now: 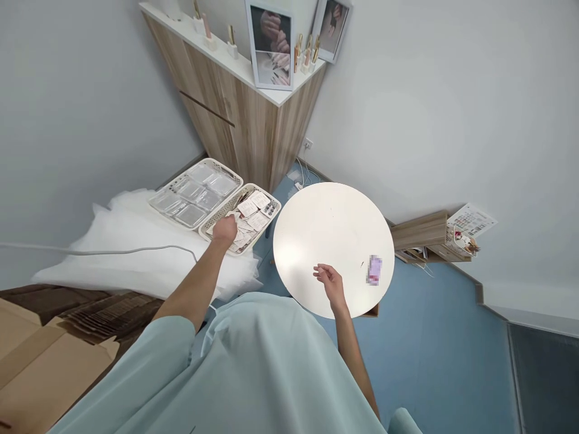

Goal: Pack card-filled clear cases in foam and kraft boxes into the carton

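Observation:
My left hand (225, 229) reaches into a white plastic basket (207, 232) filled with small white printed cards (257, 221) and little packets. Its fingers are closed at the cards, and a pale bit shows by the fingertips, too small to name. A second white basket (159, 208) stands beside it, holding several clear flat plastic cases (190, 190). Over the round white table (332, 226) is my right hand (332, 283), its fingers loosely stretched and apart, with nothing seen in them. A blurred purple item (374, 270) lies on the table to the right of that hand.
White wrapping sheets (122, 241) spread below the baskets, crossed by a grey cable (90, 250). Cardboard boxes (49, 361) fill the lower left. Behind stands a wooden cabinet (253, 120) with picture frames (271, 45) and small bottles. A low shelf (420, 232) is at the right.

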The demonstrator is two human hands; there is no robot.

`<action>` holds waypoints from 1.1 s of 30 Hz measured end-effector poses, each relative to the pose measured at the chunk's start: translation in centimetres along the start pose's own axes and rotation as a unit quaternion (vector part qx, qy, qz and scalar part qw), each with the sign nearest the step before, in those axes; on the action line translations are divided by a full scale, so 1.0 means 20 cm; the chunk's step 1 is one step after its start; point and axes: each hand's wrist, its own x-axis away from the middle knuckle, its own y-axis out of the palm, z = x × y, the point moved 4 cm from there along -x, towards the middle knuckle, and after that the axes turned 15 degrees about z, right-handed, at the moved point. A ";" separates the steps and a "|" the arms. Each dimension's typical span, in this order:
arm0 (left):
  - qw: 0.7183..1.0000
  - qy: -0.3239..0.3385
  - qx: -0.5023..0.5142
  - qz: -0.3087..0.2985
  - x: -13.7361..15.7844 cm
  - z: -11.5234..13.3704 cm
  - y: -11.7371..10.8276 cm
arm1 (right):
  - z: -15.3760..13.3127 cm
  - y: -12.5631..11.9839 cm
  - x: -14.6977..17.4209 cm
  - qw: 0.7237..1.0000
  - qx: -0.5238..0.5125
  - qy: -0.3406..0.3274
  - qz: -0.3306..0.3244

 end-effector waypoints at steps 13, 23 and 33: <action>0.805 -0.180 0.562 0.060 0.35 0.33 -0.19 | -0.11 0.20 -0.07 0.998 -0.052 -0.036 -0.017; 0.725 -0.125 0.660 -0.152 0.96 0.95 -0.32 | -0.26 -0.03 -0.12 0.991 -0.104 -0.080 0.038; 0.722 -0.080 0.634 -0.266 1.15 1.12 -0.31 | -0.23 -0.29 -0.12 0.986 -0.118 -0.109 0.045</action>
